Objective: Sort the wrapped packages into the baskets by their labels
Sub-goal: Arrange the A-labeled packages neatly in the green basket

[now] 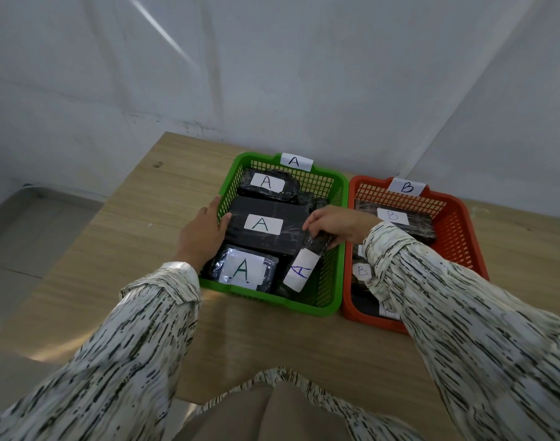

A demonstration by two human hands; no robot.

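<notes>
A green basket (331, 300) tagged A holds several black wrapped packages with white A labels. My left hand (202, 232) lies on the basket's left rim, its thumb against the left end of the big middle package (269, 230). My right hand (336, 222) grips the top end of a slim package (299, 270) that leans tilted in the basket's right part, its A label facing up. A square package (242, 268) lies at the front left and another package (267, 184) at the back. To the right, an orange basket (460, 237) tagged B holds B-labelled packages (396, 218), partly hidden by my right sleeve.
Both baskets stand side by side, touching, on a light wooden table (129, 237) against a grey wall. The table's left edge drops to a tiled floor. My patterned sleeves cross the front of the table.
</notes>
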